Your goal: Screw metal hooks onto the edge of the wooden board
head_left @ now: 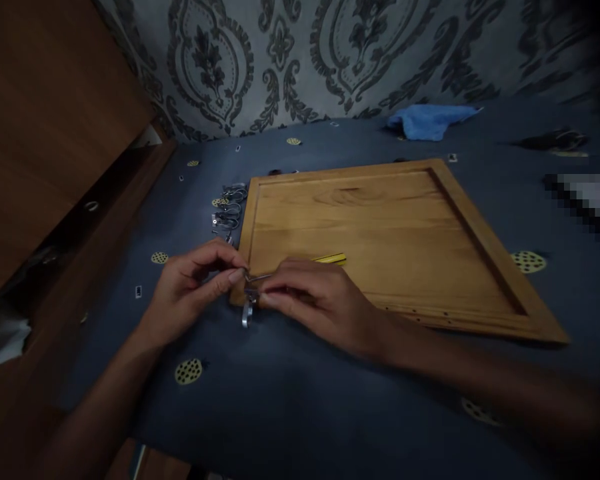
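My right hand (pixel 320 300) is closed around a screwdriver with a yellow and black handle (pixel 334 259). Its thin shaft points left, toward the near left corner of a framed wooden panel (pixel 370 227). Thumb and forefinger of my left hand (pixel 195 280) are pinched at the shaft's tip; whatever small thing sits between them is too small to make out. Just below the fingertips hangs a silver metal fitting with a rounded loop (pixel 248 313), touching or close to my right thumb. The panel lies flat, with several small dark holes along its near edge.
Several similar metal fittings (pixel 227 213) lie along the panel's left side. A blue cloth (pixel 433 122) and a dark object (pixel 555 140) lie at the back right. Beneath everything is a dark blue pineapple-print cover (pixel 280 400). A wooden furniture edge (pixel 145 193) runs along the left.
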The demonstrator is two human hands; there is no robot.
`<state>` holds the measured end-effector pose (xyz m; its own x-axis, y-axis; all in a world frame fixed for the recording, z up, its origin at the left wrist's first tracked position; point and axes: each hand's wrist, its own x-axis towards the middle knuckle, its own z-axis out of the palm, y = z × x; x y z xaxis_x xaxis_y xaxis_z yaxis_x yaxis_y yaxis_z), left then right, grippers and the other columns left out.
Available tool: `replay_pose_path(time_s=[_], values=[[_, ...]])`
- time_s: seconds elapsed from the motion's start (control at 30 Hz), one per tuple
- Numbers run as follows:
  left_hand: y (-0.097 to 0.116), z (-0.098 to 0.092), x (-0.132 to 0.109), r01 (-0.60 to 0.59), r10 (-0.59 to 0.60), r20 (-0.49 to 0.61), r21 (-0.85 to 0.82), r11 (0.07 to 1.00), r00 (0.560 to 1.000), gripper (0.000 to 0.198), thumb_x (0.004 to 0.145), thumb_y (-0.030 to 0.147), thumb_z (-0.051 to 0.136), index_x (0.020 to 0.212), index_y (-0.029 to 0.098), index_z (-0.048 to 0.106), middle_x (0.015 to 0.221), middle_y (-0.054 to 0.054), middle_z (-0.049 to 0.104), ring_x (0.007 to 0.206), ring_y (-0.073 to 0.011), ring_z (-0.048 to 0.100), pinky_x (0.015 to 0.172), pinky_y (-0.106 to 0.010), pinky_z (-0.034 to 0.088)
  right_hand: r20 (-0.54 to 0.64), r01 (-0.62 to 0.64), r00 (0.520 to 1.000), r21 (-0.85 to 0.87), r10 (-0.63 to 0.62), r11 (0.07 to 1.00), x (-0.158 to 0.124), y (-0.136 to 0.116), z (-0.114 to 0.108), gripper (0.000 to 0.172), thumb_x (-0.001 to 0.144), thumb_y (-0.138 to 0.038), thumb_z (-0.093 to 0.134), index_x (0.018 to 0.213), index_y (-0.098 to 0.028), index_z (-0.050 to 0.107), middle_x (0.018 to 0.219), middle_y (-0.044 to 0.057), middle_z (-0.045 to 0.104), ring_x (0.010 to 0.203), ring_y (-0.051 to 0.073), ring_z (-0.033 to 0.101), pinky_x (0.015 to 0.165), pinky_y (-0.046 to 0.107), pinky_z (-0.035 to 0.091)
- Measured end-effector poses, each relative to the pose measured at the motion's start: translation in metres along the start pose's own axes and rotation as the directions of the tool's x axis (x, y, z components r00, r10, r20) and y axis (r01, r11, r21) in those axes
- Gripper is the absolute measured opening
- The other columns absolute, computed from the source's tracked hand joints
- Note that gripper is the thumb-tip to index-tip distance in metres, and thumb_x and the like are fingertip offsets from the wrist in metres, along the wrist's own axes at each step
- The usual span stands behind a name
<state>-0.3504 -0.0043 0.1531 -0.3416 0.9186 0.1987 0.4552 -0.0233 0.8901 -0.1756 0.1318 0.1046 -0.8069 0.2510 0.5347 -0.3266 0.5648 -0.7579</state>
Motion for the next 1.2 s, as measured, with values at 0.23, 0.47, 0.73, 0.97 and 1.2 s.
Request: replay_pose_path(time_s=[0.23, 0.47, 0.73, 0.97, 1.2], values=[[-0.024, -0.011, 0.005, 0.081, -0.093, 0.180, 0.075, 0.994, 0.979, 0.018, 0.089, 0.038, 0.081, 0.087, 0.020, 0.078, 0.084, -0.004, 0.075, 0.081, -0.0200, 0.069, 0.076, -0.030, 0.054, 0.142, 0.317, 0.948, -0.481, -0.285, 0.817, -0.017, 0.008, 0.006, 0.021, 0.106, -0.013, 0.054, 0.101, -0.012, 0.074, 0.098, 0.012, 0.077, 0.092, 0.021, 0.071, 0.084, 0.035, 0.060], [-0.023, -0.009, 0.006, 0.137, -0.154, 0.281, 0.079, 0.987, 0.947, 0.021, 0.090, 0.039, 0.080, 0.089, 0.017, 0.079, 0.081, -0.004, 0.072, 0.070, -0.0168, 0.062, 0.062, -0.026, 0.049, 0.147, 0.342, 0.938, -0.545, -0.315, 0.765, -0.020, 0.011, 0.010, 0.020, 0.105, -0.010, 0.054, 0.110, -0.009, 0.074, 0.106, 0.013, 0.078, 0.094, 0.021, 0.071, 0.084, 0.036, 0.062], [-0.024, -0.010, 0.007, 0.117, -0.126, 0.327, 0.048, 0.992, 0.937, 0.012, 0.090, 0.031, 0.082, 0.088, 0.019, 0.080, 0.084, -0.004, 0.071, 0.074, -0.0164, 0.066, 0.068, -0.026, 0.054, 0.159, 0.363, 0.928, -0.591, -0.337, 0.721, -0.017, 0.009, 0.010, 0.028, 0.106, -0.009, 0.050, 0.099, -0.009, 0.078, 0.097, 0.009, 0.079, 0.080, 0.020, 0.064, 0.075, 0.035, 0.062], [-0.026, -0.012, 0.007, 0.079, -0.106, 0.367, 0.089, 0.993, 0.924, 0.010, 0.092, 0.030, 0.078, 0.091, 0.020, 0.081, 0.085, -0.004, 0.071, 0.074, -0.0162, 0.066, 0.068, -0.026, 0.055, 0.185, 0.370, 0.927, -0.585, -0.325, 0.722, -0.018, 0.011, 0.009, 0.027, 0.106, -0.009, 0.051, 0.100, -0.009, 0.078, 0.096, 0.010, 0.078, 0.081, 0.020, 0.063, 0.075, 0.035, 0.062], [-0.028, -0.013, 0.005, 0.060, -0.094, 0.374, 0.103, 0.993, 0.923, 0.007, 0.092, 0.027, 0.077, 0.093, 0.021, 0.081, 0.086, -0.004, 0.071, 0.074, -0.0159, 0.067, 0.068, -0.025, 0.054, 0.181, 0.381, 0.922, -0.572, -0.342, 0.727, -0.019, 0.014, 0.010, 0.025, 0.105, -0.009, 0.053, 0.101, -0.006, 0.077, 0.092, 0.010, 0.076, 0.081, 0.020, 0.061, 0.075, 0.035, 0.059]])
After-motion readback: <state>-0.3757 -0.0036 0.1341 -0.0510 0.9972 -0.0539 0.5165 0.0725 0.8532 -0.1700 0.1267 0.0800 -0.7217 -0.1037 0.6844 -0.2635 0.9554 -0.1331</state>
